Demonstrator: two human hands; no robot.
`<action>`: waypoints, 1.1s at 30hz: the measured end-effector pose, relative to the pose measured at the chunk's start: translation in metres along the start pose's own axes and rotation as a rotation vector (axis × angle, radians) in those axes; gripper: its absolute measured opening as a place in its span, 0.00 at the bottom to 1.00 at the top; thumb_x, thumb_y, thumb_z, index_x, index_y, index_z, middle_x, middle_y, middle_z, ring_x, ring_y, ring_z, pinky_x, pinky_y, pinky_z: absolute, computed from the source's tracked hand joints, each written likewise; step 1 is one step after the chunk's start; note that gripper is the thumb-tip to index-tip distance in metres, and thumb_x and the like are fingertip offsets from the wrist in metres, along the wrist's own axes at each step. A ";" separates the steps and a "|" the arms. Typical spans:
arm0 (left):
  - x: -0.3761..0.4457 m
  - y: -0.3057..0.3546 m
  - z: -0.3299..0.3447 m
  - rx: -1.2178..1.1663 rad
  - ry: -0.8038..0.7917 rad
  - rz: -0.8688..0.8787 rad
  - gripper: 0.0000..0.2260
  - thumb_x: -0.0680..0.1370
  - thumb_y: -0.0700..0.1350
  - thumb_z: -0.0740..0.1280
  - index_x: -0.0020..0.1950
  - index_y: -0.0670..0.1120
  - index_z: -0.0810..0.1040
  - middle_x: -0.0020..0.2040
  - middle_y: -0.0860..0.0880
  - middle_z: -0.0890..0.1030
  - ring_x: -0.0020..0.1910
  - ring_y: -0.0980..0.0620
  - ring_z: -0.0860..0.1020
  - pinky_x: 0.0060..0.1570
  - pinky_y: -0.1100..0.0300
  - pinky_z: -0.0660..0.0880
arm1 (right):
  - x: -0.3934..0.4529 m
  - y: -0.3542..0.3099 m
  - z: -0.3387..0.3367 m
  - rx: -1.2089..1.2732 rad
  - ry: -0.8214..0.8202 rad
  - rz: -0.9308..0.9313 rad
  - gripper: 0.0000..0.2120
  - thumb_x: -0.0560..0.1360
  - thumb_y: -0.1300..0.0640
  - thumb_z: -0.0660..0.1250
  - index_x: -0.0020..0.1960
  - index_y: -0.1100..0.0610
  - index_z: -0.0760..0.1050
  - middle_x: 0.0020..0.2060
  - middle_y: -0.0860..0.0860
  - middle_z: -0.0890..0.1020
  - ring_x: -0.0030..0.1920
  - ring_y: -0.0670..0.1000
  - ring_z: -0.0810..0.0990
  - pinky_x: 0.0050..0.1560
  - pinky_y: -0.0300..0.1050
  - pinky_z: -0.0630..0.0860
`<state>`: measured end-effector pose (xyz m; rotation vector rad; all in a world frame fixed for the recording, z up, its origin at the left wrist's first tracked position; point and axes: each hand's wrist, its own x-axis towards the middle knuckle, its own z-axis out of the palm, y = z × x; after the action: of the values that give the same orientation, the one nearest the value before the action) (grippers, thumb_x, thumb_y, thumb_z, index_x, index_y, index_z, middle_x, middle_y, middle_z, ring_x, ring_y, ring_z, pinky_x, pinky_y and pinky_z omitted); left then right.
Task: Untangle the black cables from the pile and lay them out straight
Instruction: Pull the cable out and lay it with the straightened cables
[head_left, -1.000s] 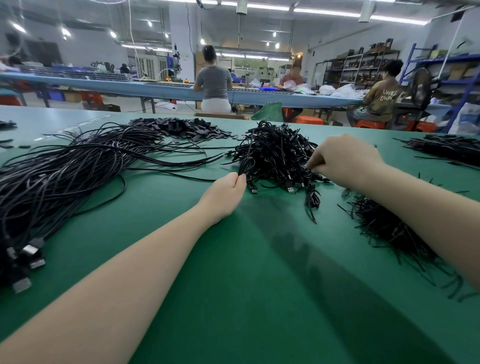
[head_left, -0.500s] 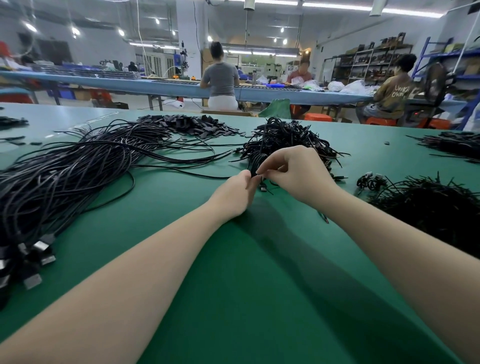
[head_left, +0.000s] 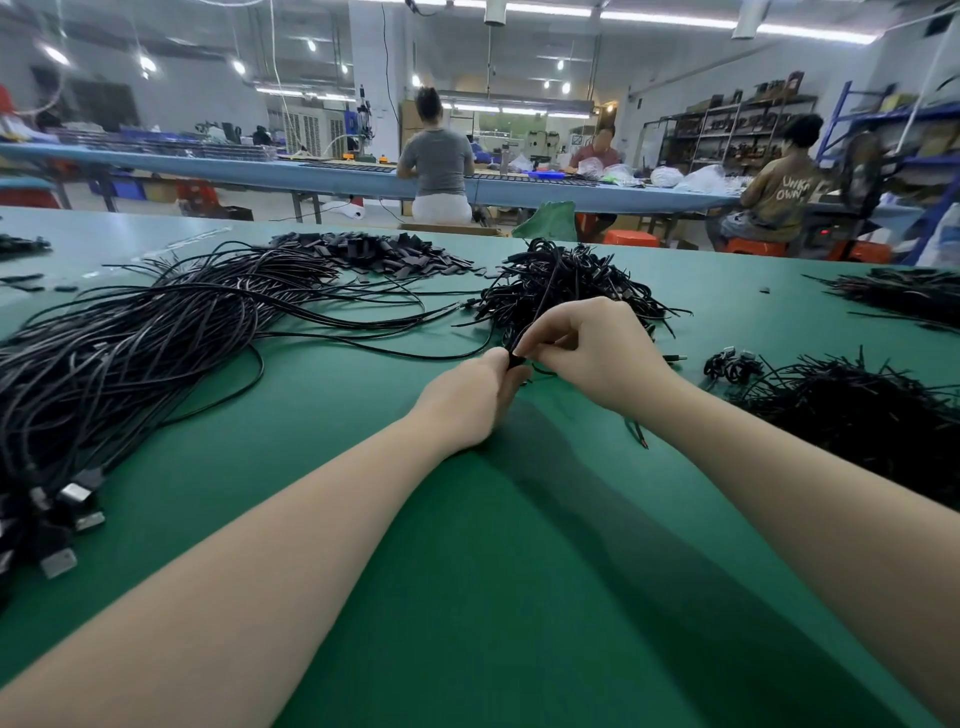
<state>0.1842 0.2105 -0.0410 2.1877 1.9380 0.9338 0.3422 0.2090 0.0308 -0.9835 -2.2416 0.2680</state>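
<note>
Near the tabletop's middle, both hands pinch one black cable (head_left: 537, 306).
Left hand (head_left: 475, 397) and right hand (head_left: 597, 353) touch beside the tangled pile (head_left: 566, 283).

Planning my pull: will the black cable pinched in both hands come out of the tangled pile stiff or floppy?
Probably floppy: the cable curves limply from the pinch into the tangled pile. It likely snags, since neighbouring strands loop over each other. It looks thin, so probably light.
</note>
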 end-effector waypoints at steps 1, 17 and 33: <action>-0.001 0.000 0.000 0.006 0.009 -0.004 0.18 0.82 0.57 0.52 0.57 0.44 0.70 0.49 0.42 0.78 0.49 0.40 0.76 0.44 0.50 0.71 | 0.000 -0.001 0.000 -0.003 -0.010 -0.006 0.12 0.73 0.64 0.68 0.42 0.47 0.83 0.38 0.43 0.84 0.40 0.42 0.81 0.48 0.42 0.79; -0.016 0.037 -0.017 0.444 0.383 0.781 0.14 0.78 0.47 0.57 0.37 0.43 0.74 0.29 0.49 0.76 0.25 0.45 0.75 0.32 0.57 0.69 | 0.038 0.024 -0.079 0.197 -0.726 0.209 0.11 0.68 0.63 0.74 0.34 0.48 0.79 0.42 0.51 0.85 0.46 0.51 0.83 0.49 0.42 0.77; 0.006 0.018 0.002 -0.738 0.137 -0.181 0.07 0.83 0.49 0.55 0.49 0.48 0.68 0.40 0.44 0.73 0.40 0.50 0.70 0.46 0.47 0.72 | -0.002 0.007 0.054 1.304 0.272 0.691 0.12 0.74 0.69 0.68 0.40 0.56 0.70 0.34 0.53 0.78 0.29 0.48 0.80 0.33 0.39 0.79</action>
<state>0.2012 0.2133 -0.0327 1.5344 1.4532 1.4873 0.3121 0.2171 -0.0142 -0.8561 -0.9690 1.5242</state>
